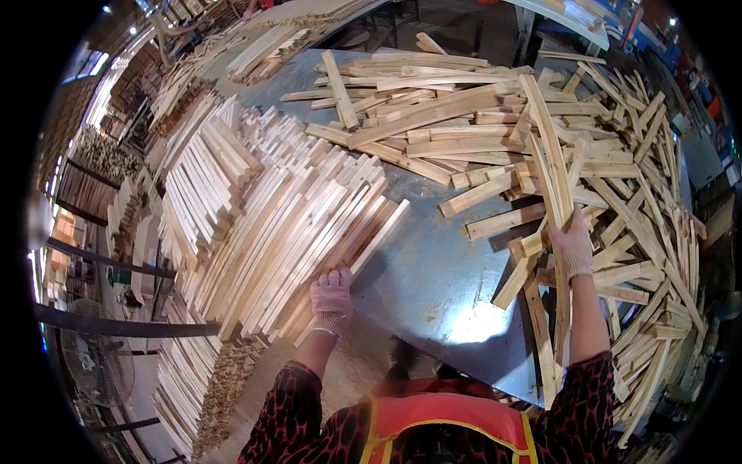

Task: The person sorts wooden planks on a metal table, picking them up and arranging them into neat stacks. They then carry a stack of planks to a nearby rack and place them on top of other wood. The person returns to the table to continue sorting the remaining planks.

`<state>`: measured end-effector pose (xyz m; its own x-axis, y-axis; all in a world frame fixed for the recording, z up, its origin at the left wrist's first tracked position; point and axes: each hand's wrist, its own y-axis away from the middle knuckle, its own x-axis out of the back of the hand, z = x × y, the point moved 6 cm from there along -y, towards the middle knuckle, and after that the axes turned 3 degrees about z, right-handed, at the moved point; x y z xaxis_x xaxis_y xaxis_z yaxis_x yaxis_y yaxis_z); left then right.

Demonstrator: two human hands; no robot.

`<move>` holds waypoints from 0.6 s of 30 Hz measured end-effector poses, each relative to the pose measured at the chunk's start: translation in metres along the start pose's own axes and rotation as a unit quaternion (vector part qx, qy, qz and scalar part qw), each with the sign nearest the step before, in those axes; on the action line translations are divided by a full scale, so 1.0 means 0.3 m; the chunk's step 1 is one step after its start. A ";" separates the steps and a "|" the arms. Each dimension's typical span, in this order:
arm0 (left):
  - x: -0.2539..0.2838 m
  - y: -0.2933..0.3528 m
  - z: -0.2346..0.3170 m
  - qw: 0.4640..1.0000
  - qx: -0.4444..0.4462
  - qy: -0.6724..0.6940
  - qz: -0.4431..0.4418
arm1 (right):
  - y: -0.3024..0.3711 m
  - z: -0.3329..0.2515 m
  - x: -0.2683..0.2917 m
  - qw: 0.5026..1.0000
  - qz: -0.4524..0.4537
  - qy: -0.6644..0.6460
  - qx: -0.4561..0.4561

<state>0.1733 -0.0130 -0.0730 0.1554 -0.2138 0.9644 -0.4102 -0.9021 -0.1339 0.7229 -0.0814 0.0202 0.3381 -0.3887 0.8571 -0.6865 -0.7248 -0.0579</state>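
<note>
My left hand (pixel 332 298), in a pale pink work glove, is closed over the outermost wooden strip (pixel 384 232) at the right edge of a neat stack of strips (pixel 270 224). To the right, my right hand (pixel 573 246), gloved likewise, grips a long wooden strip (pixel 546 139) that points away from me over the loose heap. Another strip lies close along it, and I cannot tell whether the hand holds that one too. The loose wooden strips (pixel 464 143) lie crosswise at the back and right of the metal table (pixel 433 271).
Metal bars (pixel 131 323) run beside the stack at the left, with a fan (pixel 93 363) behind them. More stacked strips (pixel 189 379) stand low at the near left. Further piles (pixel 270 50) and a white-topped table (pixel 564 19) are at the back.
</note>
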 end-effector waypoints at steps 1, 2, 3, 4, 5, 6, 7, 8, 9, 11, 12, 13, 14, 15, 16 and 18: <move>-0.031 0.022 -0.013 0.998 0.011 0.007 -0.063 | 0.043 -0.009 0.006 0.999 0.017 0.016 0.034; -0.063 0.036 -0.019 0.992 0.020 0.020 -0.124 | 0.089 -0.027 0.026 0.999 -0.001 -0.046 0.025; -0.052 0.026 -0.011 0.987 0.026 0.061 -0.150 | 0.141 -0.046 0.064 0.994 -0.017 -0.105 0.012; -0.006 -0.003 -0.001 0.980 0.028 0.100 -0.172 | 0.210 -0.059 0.070 0.982 -0.037 -0.188 -0.005; 0.018 -0.006 0.005 0.970 0.033 0.137 -0.198 | 0.278 -0.082 0.069 0.961 -0.060 -0.269 -0.024; 0.014 -0.002 0.013 0.965 0.048 0.182 -0.182 | 0.373 -0.121 0.039 0.923 -0.091 -0.371 -0.045; 0.005 0.000 0.025 0.958 0.063 0.225 -0.165 | 0.470 -0.164 0.016 0.939 -0.110 -0.325 -0.028; 0.003 0.001 0.044 0.949 0.075 0.267 -0.150 | 0.569 -0.207 -0.009 0.952 -0.127 -0.277 -0.016; 0.045 -0.029 0.074 0.932 0.085 0.299 -0.187 | 0.667 -0.240 -0.079 0.958 -0.204 -0.196 -0.049; 0.028 -0.053 0.133 0.925 0.085 0.321 -0.185 | 0.886 -0.159 -0.353 0.924 -0.318 -0.191 -0.093; 0.011 -0.047 0.147 0.921 0.090 0.329 -0.188 | 0.977 -0.216 -0.432 0.928 -0.329 -0.156 -0.075; 0.003 -0.035 0.163 0.909 0.088 0.348 -0.213 | 1.060 -0.250 -0.511 0.931 -0.343 -0.098 -0.073; 0.002 -0.013 0.181 0.906 0.071 0.337 -0.248 | 1.121 -0.292 -0.575 0.907 -0.415 -0.041 -0.051; 0.004 0.021 0.191 0.903 0.057 0.322 -0.280 | 1.158 -0.354 -0.612 0.888 -0.457 -0.056 -0.003; -0.003 0.070 0.195 0.898 0.040 0.306 -0.315 | 1.183 -0.413 -0.635 0.864 -0.496 -0.073 0.042; -0.044 0.145 0.190 0.891 -0.012 0.334 -0.307 | 1.094 -0.486 -0.702 0.862 -0.502 -0.071 0.006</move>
<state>0.2045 -0.0706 -0.1045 -0.2093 0.5961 0.7752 -0.4519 -0.7620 0.4639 0.3325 -0.1545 -0.1047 0.8345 0.3714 0.4071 0.0033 -0.7422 0.6702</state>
